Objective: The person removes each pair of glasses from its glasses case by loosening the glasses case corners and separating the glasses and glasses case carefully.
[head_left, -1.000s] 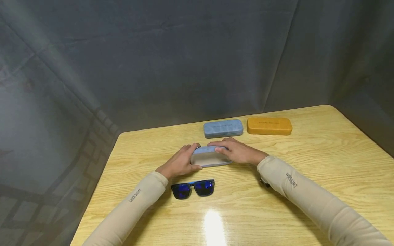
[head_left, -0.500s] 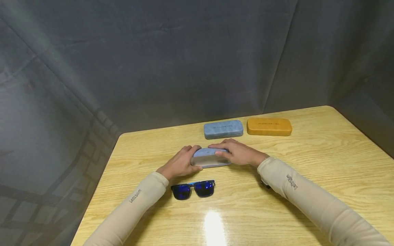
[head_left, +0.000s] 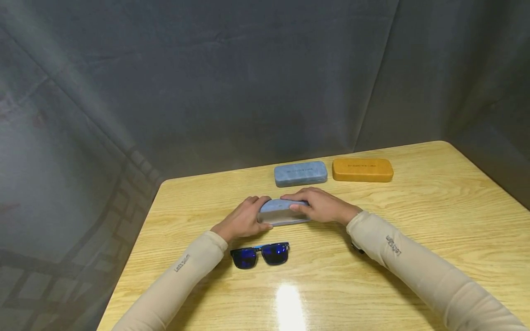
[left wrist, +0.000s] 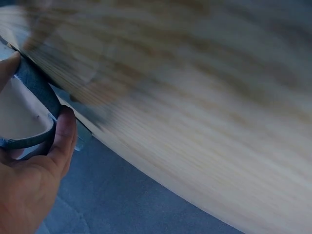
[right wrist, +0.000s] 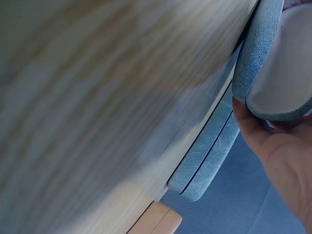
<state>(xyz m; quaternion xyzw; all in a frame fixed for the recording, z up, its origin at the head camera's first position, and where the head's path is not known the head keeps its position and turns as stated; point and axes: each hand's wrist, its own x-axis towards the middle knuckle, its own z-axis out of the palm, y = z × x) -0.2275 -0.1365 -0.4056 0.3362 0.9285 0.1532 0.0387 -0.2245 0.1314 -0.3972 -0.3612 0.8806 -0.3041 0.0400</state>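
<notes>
A light blue glasses case (head_left: 279,205) stands ajar mid-table, its pale lining facing the person. At its left end, the left hand (head_left: 243,219) grips it, thumb low at the front and fingers up by the lid. The right hand (head_left: 325,205) holds the other end, with fingers over the lid. Up close in the left wrist view, the case's blue edge (left wrist: 39,87) lies between thumb and fingers. The right wrist view shows the blue fabric shell (right wrist: 258,53) with fingertips at its corner. In front of the case lie folded sunglasses (head_left: 275,254) with dark blue lenses.
Behind the hands, a second blue glasses case (head_left: 300,174) and an orange one (head_left: 362,170) lie closed side by side near the far edge of the wooden table (head_left: 414,230). A grey curtain (head_left: 248,92) hangs beyond that edge.
The lid of the held case has tipped slightly down toward the person, so less of the lining shows and it looks darker. Both hands keep nearly the same place; the sunglasses have not moved.
</notes>
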